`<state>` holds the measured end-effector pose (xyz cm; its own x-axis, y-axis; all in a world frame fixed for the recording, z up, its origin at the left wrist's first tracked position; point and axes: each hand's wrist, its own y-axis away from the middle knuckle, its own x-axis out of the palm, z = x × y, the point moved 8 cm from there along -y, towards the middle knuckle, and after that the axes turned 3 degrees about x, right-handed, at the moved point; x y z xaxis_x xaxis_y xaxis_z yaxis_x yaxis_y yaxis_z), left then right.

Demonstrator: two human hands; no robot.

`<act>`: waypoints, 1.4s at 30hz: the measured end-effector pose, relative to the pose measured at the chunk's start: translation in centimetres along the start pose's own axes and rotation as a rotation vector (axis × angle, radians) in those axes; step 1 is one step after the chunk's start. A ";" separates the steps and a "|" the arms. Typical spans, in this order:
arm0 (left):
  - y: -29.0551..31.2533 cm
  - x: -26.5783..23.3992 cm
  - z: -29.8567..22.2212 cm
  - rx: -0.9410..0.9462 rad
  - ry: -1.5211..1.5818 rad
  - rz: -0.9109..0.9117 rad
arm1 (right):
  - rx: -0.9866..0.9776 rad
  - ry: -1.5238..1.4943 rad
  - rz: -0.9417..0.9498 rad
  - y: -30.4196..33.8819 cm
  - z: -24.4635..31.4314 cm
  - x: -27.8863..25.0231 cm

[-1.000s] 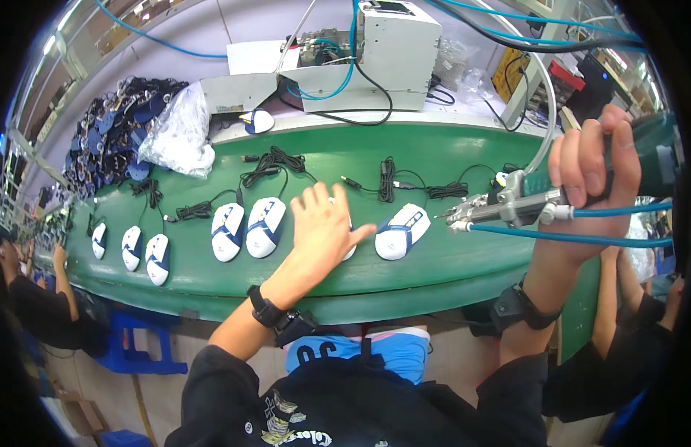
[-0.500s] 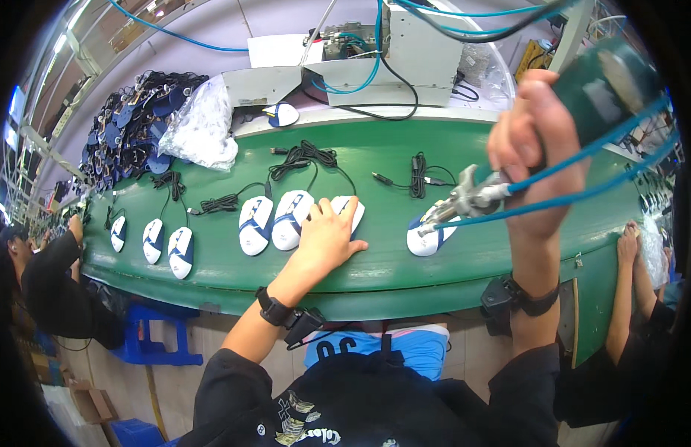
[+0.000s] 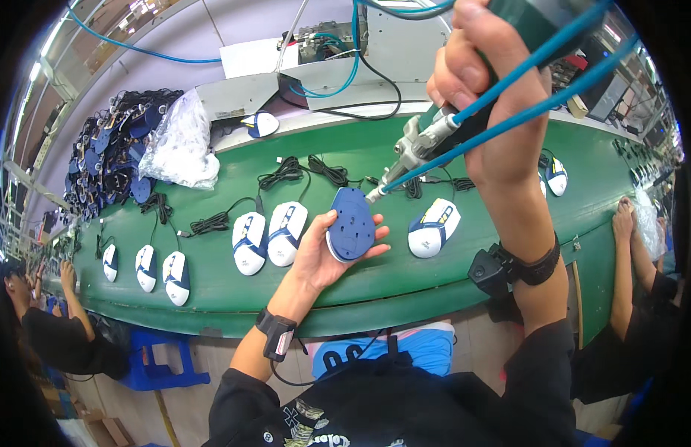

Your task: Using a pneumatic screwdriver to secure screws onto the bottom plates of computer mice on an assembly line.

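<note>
Palm up, my left hand holds a computer mouse above the green bench, its fingers curled round the sides. The mouse is turned over, so its blue underside with small holes faces up. Raised at the right, my right hand grips a green power screwdriver with a metal nose and two blue hoses. The tip of that nose is at the upper right edge of the mouse; whether it touches is hard to see. To the right lies a white and blue mouse, top side up.
Several more corded mice lie in a row at the left of the green bench. Behind are a heap of blue parts, a clear plastic bag and a metal machine. Other people sit at both sides.
My left hand has lifted the mouse it lay on and turned it underside up. My right hand has brought the screwdriver leftward, from above the right-hand mouse to the held one.
</note>
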<state>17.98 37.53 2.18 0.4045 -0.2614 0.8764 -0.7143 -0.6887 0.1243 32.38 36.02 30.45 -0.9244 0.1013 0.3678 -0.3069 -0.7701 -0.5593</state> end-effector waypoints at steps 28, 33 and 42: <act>-3.0 -6.5 -1.4 0.010 0.202 -0.057 | 0.040 -0.149 0.252 3.1 -15.6 -2.3; -3.2 -7.2 -0.7 0.044 0.174 -0.140 | -0.319 0.282 0.301 0.5 -11.7 -1.0; -2.6 -6.3 -0.6 0.025 0.180 -0.113 | -0.085 0.181 0.108 1.0 -10.4 -0.6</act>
<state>16.96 41.41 -3.35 0.3706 -0.0580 0.9270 -0.6550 -0.7239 0.2165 30.30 41.76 21.96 -0.9761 0.1384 0.1676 -0.2150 -0.7278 -0.6513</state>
